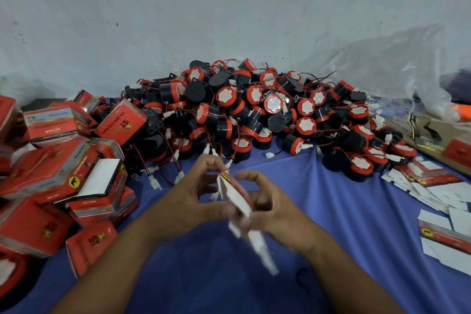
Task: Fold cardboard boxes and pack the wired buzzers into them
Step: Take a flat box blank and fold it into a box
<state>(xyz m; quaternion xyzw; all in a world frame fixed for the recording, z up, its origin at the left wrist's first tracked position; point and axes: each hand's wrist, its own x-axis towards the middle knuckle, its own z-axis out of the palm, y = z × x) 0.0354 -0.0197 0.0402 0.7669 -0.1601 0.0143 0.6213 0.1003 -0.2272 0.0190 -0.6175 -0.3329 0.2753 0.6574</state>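
Step in hand: a flat carton (235,194) is being opened into a box. No buzzer has been taken up for it yet.
Carton: it is held above the near middle of the blue cloth (344,224), between the two hands, with its red printed face to the right and its white inside to the left. Its lower flaps are blurred, so their state cannot be told.
Left hand (193,199): its fingers (211,163) are curled onto the carton's upper left edge, and the carton is gripped there.
Right hand (275,201): its fingers (252,176) are arched over the red side, and the carton is pinched from the right.
Wired buzzers (254,109): they are heaped at the far edge of the cloth against the wall (229,7), black and red, with their leads tangled.
Finished boxes (51,173): they are stacked along the left edge. One is seen with its flap still open.
Unfolded blanks (438,191): they are spread along the right edge.
Plastic bag (397,71): it is slumped at the far right corner.
Next move, as judged: the sides would have to be pressed square and the bottom flaps tucked in. One buzzer would then have to be drawn from the heap.
Care needed: since the leads are tangled, neighbouring buzzers may be dragged along. The wire would probably have to be coiled before the lid is closed.
Surface: whether the cloth lies on a table or on the floor cannot be told.
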